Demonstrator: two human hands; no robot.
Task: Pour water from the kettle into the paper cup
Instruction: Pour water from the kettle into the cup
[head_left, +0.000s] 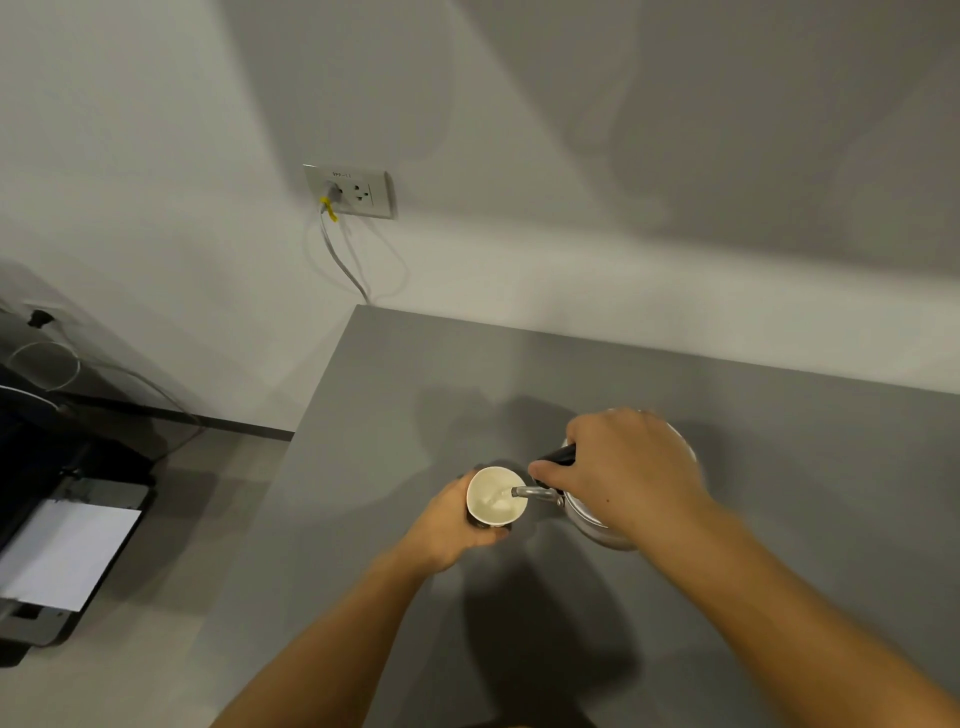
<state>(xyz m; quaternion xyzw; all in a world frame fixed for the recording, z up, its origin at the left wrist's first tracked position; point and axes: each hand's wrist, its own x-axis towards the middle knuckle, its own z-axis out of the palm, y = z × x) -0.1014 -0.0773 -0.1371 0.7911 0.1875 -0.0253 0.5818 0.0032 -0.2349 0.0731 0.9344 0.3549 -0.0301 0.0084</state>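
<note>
A white paper cup (493, 506) stands upright on the grey table (779, 519), with my left hand (452, 525) wrapped around its left side. A silver metal kettle (592, 519) with a black handle is tilted to the left, held from above by my right hand (623, 473) on the handle. The kettle's thin spout reaches over the cup's rim, and water lies inside the cup. My right hand hides most of the kettle's body.
The table's left edge runs just left of the cup. A wall socket (350, 192) with a plugged cable sits on the white wall behind. A printer with white paper (67, 551) stands low at the far left.
</note>
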